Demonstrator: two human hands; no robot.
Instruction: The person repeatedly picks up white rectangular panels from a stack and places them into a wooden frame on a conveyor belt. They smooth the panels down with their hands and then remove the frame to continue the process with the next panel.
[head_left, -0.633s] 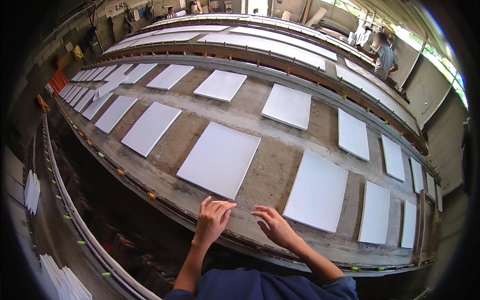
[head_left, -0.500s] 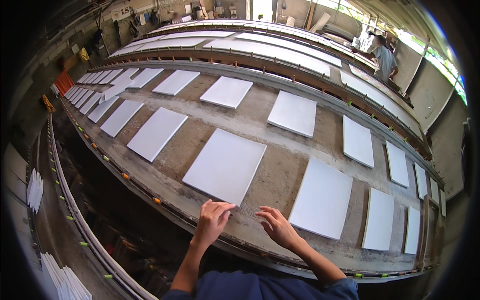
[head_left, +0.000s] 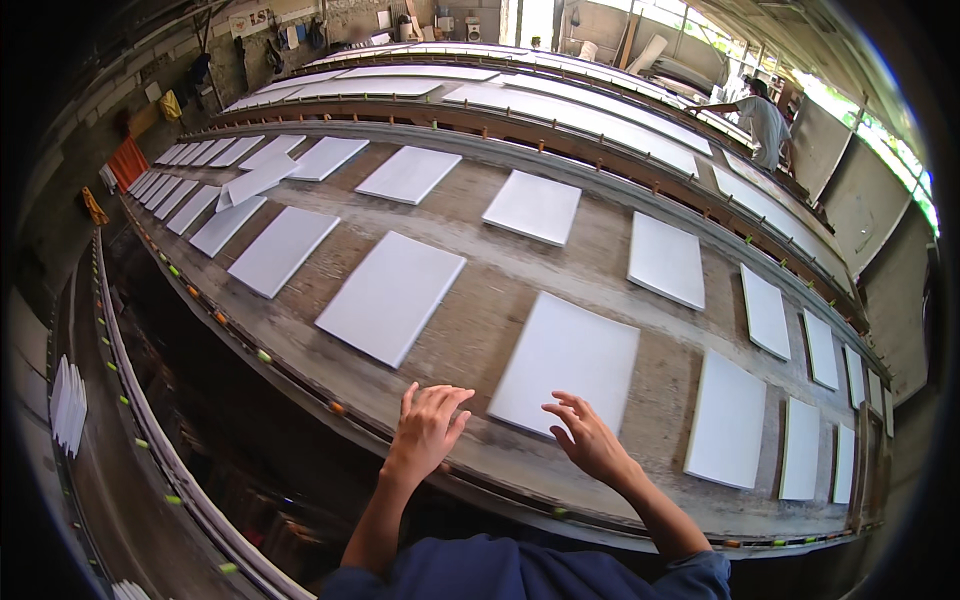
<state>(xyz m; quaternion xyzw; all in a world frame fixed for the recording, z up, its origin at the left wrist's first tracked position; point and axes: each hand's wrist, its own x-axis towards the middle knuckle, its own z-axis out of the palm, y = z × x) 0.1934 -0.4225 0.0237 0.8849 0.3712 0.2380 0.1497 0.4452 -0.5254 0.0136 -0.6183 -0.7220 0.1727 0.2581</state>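
My left hand point(head_left: 430, 430) hovers over the near edge of a long grey-brown table, fingers curved and apart, holding nothing. Level with it, my right hand point(head_left: 588, 432) is also open and empty, its fingertips in front of the lower part of a white rectangular panel point(head_left: 565, 350). Whether they touch that panel, I cannot tell. To the left of it lies another white panel point(head_left: 391, 298), and on its right side a further one point(head_left: 725, 420). All lie flat and apart.
Several more white panels point(head_left: 531, 207) lie in two rows along the table point(head_left: 470, 275). One panel point(head_left: 258, 181) rests crosswise over others at left. Small coloured clips point(head_left: 337, 408) line the rail. A person point(head_left: 768, 125) reaches over another table at far right. White panels point(head_left: 68, 405) stand stacked at left.
The panels have shifted right in view as I moved left along the table. My right hand now overlaps a panel. The far person's arm has stretched out over the other table.
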